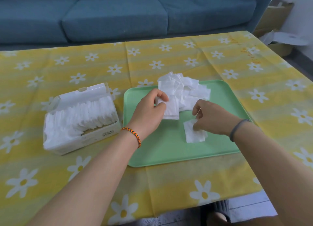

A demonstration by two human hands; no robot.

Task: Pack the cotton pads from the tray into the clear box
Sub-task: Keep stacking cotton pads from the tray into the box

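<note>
Pads in left grip: a small stack of cotton pads (171, 109) is pinched by the left hand (149, 112), thumb and fingers curled on its upper left corner; the stack hangs over the tray's left half.
Right grip: a single pad (194, 131) lying flat on the tray is pinched at its upper right corner by the right hand (210, 119), fingers narrowed on it.
Loose pile: the remaining pads (184, 88) are heaped at the tray's far edge, some overhanging it.
Tray: the green tray (162, 151) is set near the middle of the counter (67, 183).
Clear box: the clear box (94, 137) stands just beside the tray's left edge, lid raised, a row of pads on edge already inside; a gap is seen at its near right corner.
Deciding relation: the box lies to the left of both grips, and the left hand is judged the nearer.
Long axis: the box runs from near left to far right, so the stack would probably need turning on edge to match the row.
</note>
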